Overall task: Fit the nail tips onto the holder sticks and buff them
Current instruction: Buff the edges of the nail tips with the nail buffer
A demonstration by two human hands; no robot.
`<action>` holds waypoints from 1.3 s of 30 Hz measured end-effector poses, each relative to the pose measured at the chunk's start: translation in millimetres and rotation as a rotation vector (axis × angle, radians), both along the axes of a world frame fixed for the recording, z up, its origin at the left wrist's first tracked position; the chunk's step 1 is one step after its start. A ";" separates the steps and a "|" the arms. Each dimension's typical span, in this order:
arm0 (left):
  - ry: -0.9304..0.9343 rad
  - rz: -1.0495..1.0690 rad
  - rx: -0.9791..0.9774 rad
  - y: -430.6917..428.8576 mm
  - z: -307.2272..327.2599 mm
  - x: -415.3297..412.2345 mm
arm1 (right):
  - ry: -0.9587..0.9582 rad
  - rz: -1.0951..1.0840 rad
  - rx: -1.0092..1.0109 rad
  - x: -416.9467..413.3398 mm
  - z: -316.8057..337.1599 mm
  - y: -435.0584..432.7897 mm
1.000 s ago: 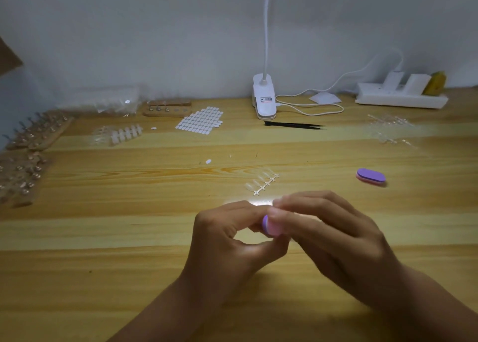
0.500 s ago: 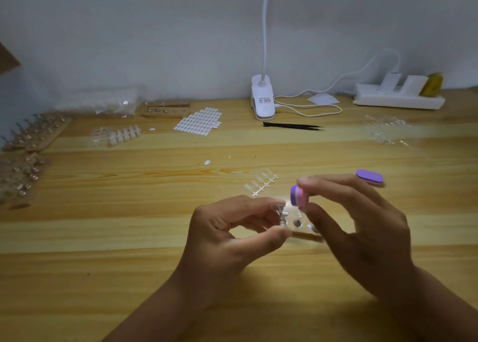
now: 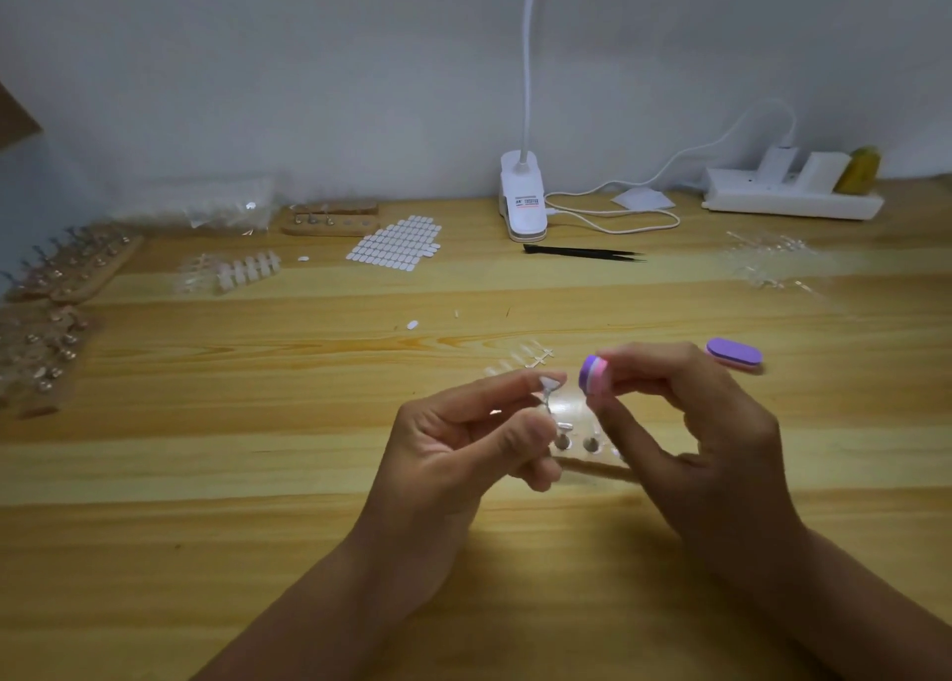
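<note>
Your left hand (image 3: pixel 458 453) pinches a holder stick (image 3: pixel 547 399) topped with a nail tip (image 3: pixel 550 383). Your right hand (image 3: pixel 690 423) pinches a purple-and-pink buffer block (image 3: pixel 592 374) just beside it. Beneath them, a wooden stand (image 3: pixel 592 461) on the table (image 3: pixel 257 474) shows open holes.

Your right hand (image 3: pixel 685 423) hides part of the wooden holder block (image 3: pixel 592 466); the racks of sticks (image 3: pixel 46 330) at the left edge blur out
</note>
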State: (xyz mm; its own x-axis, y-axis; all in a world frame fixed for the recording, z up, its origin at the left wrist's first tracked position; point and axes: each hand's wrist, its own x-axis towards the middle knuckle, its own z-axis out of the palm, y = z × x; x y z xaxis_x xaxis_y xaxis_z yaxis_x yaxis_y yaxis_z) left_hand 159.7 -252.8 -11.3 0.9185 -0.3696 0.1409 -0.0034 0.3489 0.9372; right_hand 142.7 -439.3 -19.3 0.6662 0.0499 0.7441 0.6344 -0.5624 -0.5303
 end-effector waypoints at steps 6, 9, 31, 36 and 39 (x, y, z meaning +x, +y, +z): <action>0.073 -0.039 0.026 -0.5 -3.9 3.9 | -0.017 0.088 0.076 -6.2 0.3 6.3; 0.101 -0.049 0.059 0.2 -5.8 3.5 | 0.006 0.012 0.050 -0.3 -1.3 -1.7; -0.104 0.108 0.228 -2.9 -8.4 2.3 | -0.204 0.097 -0.341 0.1 -8.8 -4.0; -0.090 0.109 0.214 -0.6 -8.0 1.7 | -0.183 -0.007 -0.373 9.6 -5.2 -19.4; -0.115 0.112 0.238 -2.5 -8.2 1.1 | -0.230 0.068 -0.282 3.7 -6.0 -10.1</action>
State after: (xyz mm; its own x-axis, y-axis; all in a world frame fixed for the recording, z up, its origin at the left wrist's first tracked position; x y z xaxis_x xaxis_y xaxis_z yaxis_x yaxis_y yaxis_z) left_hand 160.8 -255.3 -19.6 0.9384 -0.3018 0.1681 -0.1407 0.1104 0.9839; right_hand 146.4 -449.4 -25.3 0.4708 0.3129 0.8249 0.7602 -0.6183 -0.1993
